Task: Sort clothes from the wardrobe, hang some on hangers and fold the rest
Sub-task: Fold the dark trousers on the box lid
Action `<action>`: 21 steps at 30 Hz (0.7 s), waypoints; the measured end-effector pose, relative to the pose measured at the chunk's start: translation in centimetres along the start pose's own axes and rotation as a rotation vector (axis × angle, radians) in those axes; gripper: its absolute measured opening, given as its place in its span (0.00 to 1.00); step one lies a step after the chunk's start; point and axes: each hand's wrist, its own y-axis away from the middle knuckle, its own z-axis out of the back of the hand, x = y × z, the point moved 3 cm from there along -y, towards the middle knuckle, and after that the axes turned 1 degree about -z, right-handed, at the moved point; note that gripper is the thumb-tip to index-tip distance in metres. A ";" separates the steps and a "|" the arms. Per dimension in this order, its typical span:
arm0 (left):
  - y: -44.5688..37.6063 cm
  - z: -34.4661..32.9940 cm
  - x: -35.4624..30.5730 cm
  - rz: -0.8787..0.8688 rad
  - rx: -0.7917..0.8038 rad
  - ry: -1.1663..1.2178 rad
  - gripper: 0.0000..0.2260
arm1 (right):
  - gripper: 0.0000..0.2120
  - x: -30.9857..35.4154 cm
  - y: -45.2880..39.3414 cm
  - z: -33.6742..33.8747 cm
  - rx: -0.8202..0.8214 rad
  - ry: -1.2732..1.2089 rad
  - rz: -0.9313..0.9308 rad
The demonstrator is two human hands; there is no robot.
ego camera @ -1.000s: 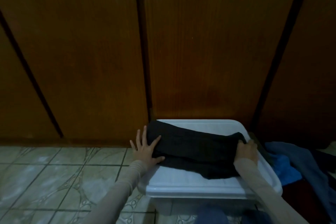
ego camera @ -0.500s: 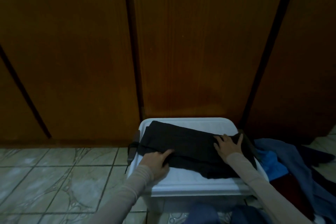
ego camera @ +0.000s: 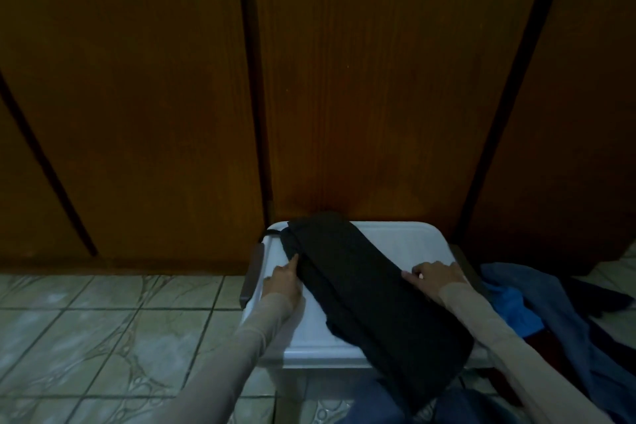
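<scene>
A folded black garment (ego camera: 364,289) lies diagonally on the white lid of a plastic storage box (ego camera: 409,241). Its near end hangs over the lid's front edge. My left hand (ego camera: 284,280) rests on the lid at the garment's left side, its index finger straight against the fabric edge. My right hand (ego camera: 435,277) sits at the garment's right edge, and its curled fingertips pinch the fabric there. Both arms are in beige sleeves.
Closed brown wardrobe doors (ego camera: 378,86) stand right behind the box. A heap of blue and dark clothes (ego camera: 537,299) lies on the floor to the right. The tiled floor (ego camera: 103,327) spreads out to the left. Blue fabric (ego camera: 385,403) shows at the bottom edge.
The black garment has turned from lying across the lid to lying diagonally, with its near end now over the front edge. Both hands have shifted to its side edges.
</scene>
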 end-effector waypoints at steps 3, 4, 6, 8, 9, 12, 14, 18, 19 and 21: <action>0.6 0.1 -0.3 0.060 -0.064 0.262 0.14 | 0.15 0.4 0.2 -0.8 0.028 -0.153 -0.016; 0.8 -0.1 -0.6 0.067 -0.013 0.342 0.15 | 0.14 0.5 0.0 -1.2 0.041 -0.232 -0.029; 1.3 -0.5 -1.2 0.049 0.066 0.422 0.22 | 0.13 0.9 0.0 -1.7 0.080 -0.330 -0.033; 1.4 -0.6 -1.4 0.056 0.039 0.437 0.26 | 0.17 1.5 0.3 -1.6 0.148 -0.369 -0.005; 1.3 -0.6 -1.3 0.063 0.008 0.431 0.27 | 0.20 1.9 0.6 -1.7 0.199 -0.373 0.027; 0.8 -0.2 -0.9 0.017 0.009 0.310 0.27 | 0.17 3.3 2.1 -1.9 0.435 -0.380 0.131; 0.4 0.0 -0.7 -0.054 0.078 0.140 0.28 | 0.13 3.9 2.6 -2.4 0.529 -0.374 0.155; 0.2 0.6 -1.2 -0.087 -0.054 -0.074 0.18 | 0.19 3.7 1.3 -1.0 0.167 -0.280 0.052; 0.3 0.7 -1.4 -0.076 -0.108 -0.034 0.14 | 0.19 3.6 1.0 -0.5 0.057 -0.339 0.030; 0.7 0.4 -1.8 -0.034 -0.064 0.160 0.14 | 0.15 3.8 0.5 0.1 -0.023 -0.507 0.056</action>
